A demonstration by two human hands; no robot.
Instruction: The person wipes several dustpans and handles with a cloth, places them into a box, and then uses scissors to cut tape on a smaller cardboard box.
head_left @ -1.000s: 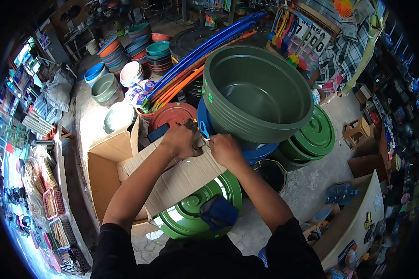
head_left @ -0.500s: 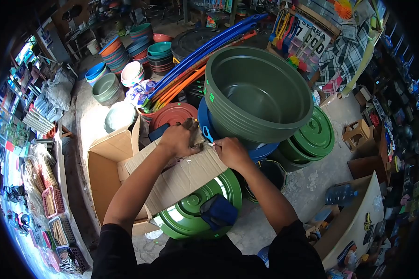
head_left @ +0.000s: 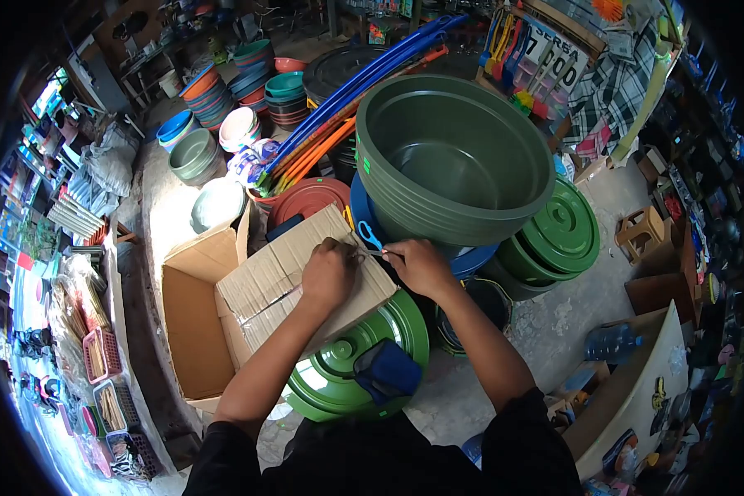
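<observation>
A brown cardboard box (head_left: 264, 281) lies in front of me, tilted, its open side to the left. My left hand (head_left: 331, 273) rests on its upper right part with curled fingers; whatever is between them is hidden. At the box's right edge, my right hand (head_left: 417, 266) pinches light-blue-handled scissors (head_left: 369, 235), apparently by the blade end, with the looped handle pointing away from me. Beneath the box's right end sits a green lidded tub (head_left: 339, 355), with a dark blue cloth-like item (head_left: 388, 369) on its lid.
A large dark green basin stack (head_left: 455, 165) stands just beyond my right hand. Behind the box are a red-brown lid (head_left: 310, 198) and long blue poles (head_left: 364, 91). Another green lidded tub (head_left: 558, 227) is at right. Stacked basins (head_left: 194, 157) fill the back left.
My left hand has drawn back from the box's far edge, and its spread fingers have curled. The box's top surface now shows more fully. My right hand has shifted slightly right with the scissors.
</observation>
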